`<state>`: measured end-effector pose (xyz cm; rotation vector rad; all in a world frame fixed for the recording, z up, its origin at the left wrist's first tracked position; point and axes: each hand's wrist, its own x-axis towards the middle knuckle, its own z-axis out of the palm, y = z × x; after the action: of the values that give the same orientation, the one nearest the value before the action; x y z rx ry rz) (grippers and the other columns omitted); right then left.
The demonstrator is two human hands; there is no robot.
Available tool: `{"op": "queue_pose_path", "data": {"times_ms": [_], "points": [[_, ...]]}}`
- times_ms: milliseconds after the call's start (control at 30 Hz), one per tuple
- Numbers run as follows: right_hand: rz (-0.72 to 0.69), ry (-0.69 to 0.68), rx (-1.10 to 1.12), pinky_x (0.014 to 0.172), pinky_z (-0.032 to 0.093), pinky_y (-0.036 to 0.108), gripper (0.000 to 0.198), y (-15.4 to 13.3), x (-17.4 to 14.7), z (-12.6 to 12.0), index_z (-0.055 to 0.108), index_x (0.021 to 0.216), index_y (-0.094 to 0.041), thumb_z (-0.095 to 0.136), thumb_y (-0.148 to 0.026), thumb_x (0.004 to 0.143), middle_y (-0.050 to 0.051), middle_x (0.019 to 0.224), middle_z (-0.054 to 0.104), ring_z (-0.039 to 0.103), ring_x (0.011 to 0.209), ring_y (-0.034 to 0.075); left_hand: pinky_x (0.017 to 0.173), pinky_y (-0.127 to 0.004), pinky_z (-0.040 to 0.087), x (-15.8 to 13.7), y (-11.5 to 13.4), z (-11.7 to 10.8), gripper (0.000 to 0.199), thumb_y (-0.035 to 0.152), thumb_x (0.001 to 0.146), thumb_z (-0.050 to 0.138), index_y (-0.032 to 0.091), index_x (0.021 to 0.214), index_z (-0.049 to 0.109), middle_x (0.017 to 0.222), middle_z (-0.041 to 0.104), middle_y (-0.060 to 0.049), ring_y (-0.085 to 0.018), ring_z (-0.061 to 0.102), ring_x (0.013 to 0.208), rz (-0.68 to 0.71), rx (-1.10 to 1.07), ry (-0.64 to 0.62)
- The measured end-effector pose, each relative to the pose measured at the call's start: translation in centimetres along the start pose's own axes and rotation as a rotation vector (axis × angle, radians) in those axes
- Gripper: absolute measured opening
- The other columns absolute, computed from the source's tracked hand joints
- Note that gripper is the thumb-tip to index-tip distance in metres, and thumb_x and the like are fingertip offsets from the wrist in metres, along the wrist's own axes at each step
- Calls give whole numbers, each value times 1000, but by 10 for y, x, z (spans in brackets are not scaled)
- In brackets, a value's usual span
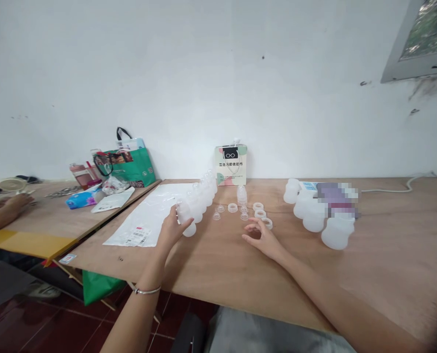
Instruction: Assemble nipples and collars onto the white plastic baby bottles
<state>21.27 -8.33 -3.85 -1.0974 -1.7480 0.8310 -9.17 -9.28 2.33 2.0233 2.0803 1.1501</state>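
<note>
My left hand (pixel 172 228) is closed around a frosted baby bottle (pixel 184 212) with a clear domed top, at the near end of a row of similar bottles (pixel 205 193). My right hand (pixel 260 239) hovers with thumb and fingers apart, just in front of the white screw rings (pixel 260 214) and small clear nipples (pixel 244 215); nothing shows in it. Another ring (pixel 232 208) and more nipples (pixel 218 211) lie to the left of those. A clear capped piece (pixel 242 194) stands behind them. On the right stand several frosted bottle bodies (pixel 313 218) without tops.
A white plastic mailer (pixel 141 208) lies left of the bottles. A paper bag (pixel 230 165) leans at the wall. Right of it is a partly blurred package (pixel 336 196) and a white cable (pixel 395 190). On the adjoining table are a green bag (pixel 139 166) and a person's hands (pixel 18 203).
</note>
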Motion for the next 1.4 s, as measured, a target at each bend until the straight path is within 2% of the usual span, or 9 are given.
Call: {"op": "queue_pose_path", "data": {"times_ms": [367, 500, 633, 733, 800, 933, 967, 1167, 1400], "points": [[-25, 2, -11, 91, 41, 38, 42, 1, 0, 1, 43, 105, -22, 60, -34, 70, 4, 94, 59, 57, 93, 17, 74, -38, 49, 7, 1, 15, 76, 47, 68, 62, 18, 129, 26, 115, 56, -15, -28, 59, 97, -34, -102, 42], [-28, 48, 45, 84, 45, 35, 28, -4, 0, 0, 50, 97, -21, 56, -36, 74, 4, 89, 61, 59, 87, 17, 84, -40, 46, -5, 15, 7, 80, 42, 69, 64, 16, 132, 22, 131, 38, -19, -28, 46, 116, 130, -153, 390], [-57, 219, 18, 75, 45, 31, 24, -7, 7, -16, 55, 88, -20, 44, -41, 82, 4, 84, 62, 59, 79, 17, 89, -38, 43, -13, 50, -5, 29, 24, 79, 55, 18, 107, 49, 115, 52, -12, -22, 48, 110, 489, -154, 596], [19, 339, -84, 69, 45, 29, 28, -2, 13, -38, 54, 85, -20, 37, -43, 84, 4, 80, 62, 58, 73, 16, 85, -35, 43, -7, 83, 5, 7, 18, 82, 49, 19, 85, 55, 96, 58, -7, -17, 53, 95, 643, -181, 485], [60, 368, -155, 68, 43, 30, 27, 5, 16, -51, 53, 81, -19, 42, -44, 81, 4, 78, 61, 57, 71, 17, 80, -32, 43, 1, 101, 24, 8, 19, 83, 46, 18, 82, 55, 88, 58, -6, -16, 53, 87, 645, -202, 282], [113, 372, -276, 70, 41, 34, 37, 20, 19, -60, 51, 81, -18, 64, -47, 61, 6, 83, 57, 54, 77, 21, 73, -29, 43, 16, 117, 80, 12, 24, 83, 45, 18, 79, 54, 83, 58, -5, -16, 54, 79, 438, -130, -228], [121, 356, -314, 71, 41, 34, 42, 23, 19, -58, 51, 82, -18, 67, -47, 57, 7, 84, 57, 54, 80, 23, 72, -29, 43, 18, 117, 95, 10, 26, 80, 49, 17, 80, 54, 83, 59, -5, -16, 54, 77, 408, -123, -274], [115, 248, -336, 73, 39, 34, 33, 23, 19, -48, 53, 79, -20, 67, -38, 56, 4, 76, 57, 54, 80, 23, 70, -30, 44, 26, 111, 151, 26, 34, 72, 59, 14, 88, 54, 84, 58, -7, -18, 55, 76, 306, -112, -298], [166, 283, -148, 72, 40, 32, 27, 25, 20, -48, 56, 71, -21, 71, -26, 49, 1, 72, 59, 55, 75, 20, 78, -32, 43, 27, 113, 165, 9, 21, 72, 57, 14, 78, 55, 86, 58, -9, -20, 54, 86, 305, -183, -267]]}}
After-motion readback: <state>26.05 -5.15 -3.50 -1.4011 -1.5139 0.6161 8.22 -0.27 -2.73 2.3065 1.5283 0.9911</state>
